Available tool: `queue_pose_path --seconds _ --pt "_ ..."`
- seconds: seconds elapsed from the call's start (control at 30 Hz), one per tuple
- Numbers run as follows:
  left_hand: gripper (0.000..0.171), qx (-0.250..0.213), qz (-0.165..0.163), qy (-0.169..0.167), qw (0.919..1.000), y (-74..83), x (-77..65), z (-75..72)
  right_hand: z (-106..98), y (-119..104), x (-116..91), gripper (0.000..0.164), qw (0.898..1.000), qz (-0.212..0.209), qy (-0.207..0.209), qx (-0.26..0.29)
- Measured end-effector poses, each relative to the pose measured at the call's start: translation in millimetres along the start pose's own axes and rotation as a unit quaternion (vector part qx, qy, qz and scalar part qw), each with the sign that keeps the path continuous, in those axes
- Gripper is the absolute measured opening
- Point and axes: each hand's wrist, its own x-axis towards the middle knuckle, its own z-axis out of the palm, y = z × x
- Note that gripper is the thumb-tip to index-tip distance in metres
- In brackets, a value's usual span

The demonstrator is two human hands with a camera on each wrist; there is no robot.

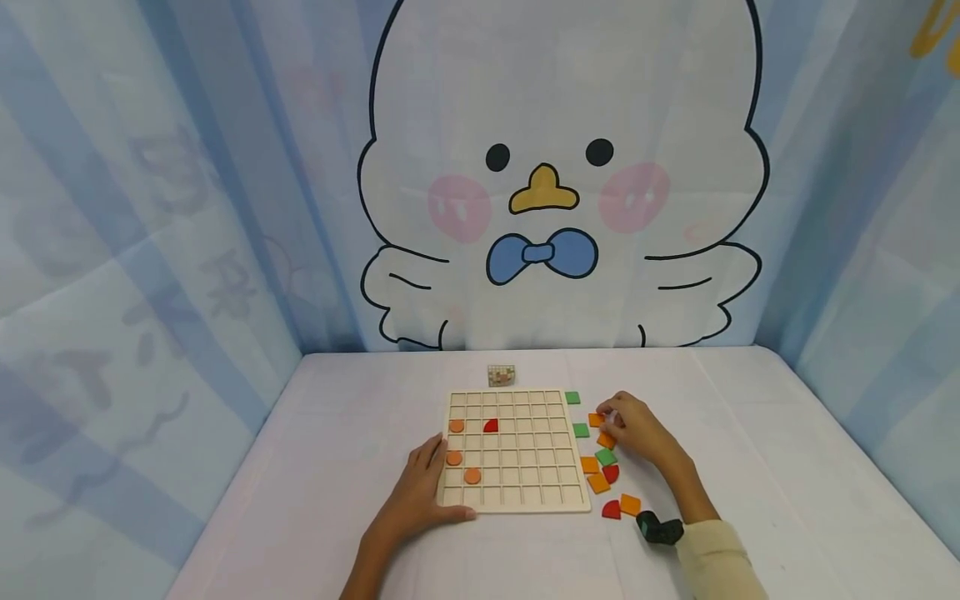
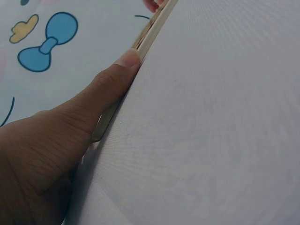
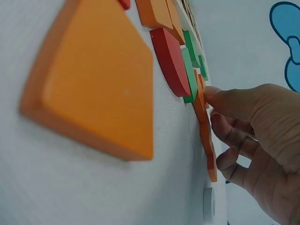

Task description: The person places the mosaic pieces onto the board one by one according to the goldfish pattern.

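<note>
A pale wooden grid board [image 1: 525,457] lies on the table. My left hand [image 1: 420,492] holds its near left corner, the thumb along the front edge and the fingers along the left side; in the left wrist view the thumb [image 2: 112,77] presses on the edge. Orange discs [image 1: 472,476] sit in cells at the left, with a red quarter-circle [image 1: 491,426] farther in. Right of the board, my right hand [image 1: 637,427] pinches at an orange square tile [image 1: 596,419] among loose tiles. Its thumb [image 3: 225,99] meets the tile in the right wrist view; the index tip is partly hidden.
Green tiles [image 1: 572,397], more orange squares [image 1: 598,482] and red quarter-circles [image 1: 611,509] lie along the board's right side. A small patterned packet [image 1: 501,375] is behind the board. Printed curtains [image 1: 555,317] rise at the back of the white table [image 1: 360,417] and around its sides.
</note>
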Motion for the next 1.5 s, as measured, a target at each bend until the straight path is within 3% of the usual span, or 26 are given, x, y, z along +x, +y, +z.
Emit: queue_pose_path --seconds 0.27,0.73,1.17,1.5 --pt "0.127 -0.02 -0.003 0.001 0.9998 0.2 -1.4 1.4 3 -4 8 0.019 0.999 0.025 -0.023 -0.016" --pt "0.126 -0.003 -0.002 -0.004 1.0 -1.0 0.7 -0.8 6 -8 11 0.016 0.999 0.007 -0.013 -0.042" --pt "0.126 -0.003 0.0 -0.003 1.0 -1.8 -0.2 -0.5 7 -14 9 0.022 0.999 0.016 -0.01 -0.027" --pt "0.128 -0.013 -0.002 0.0 0.9999 -0.3 -0.4 -0.9 11 -25 10 0.022 0.999 -0.014 -0.015 -0.034"
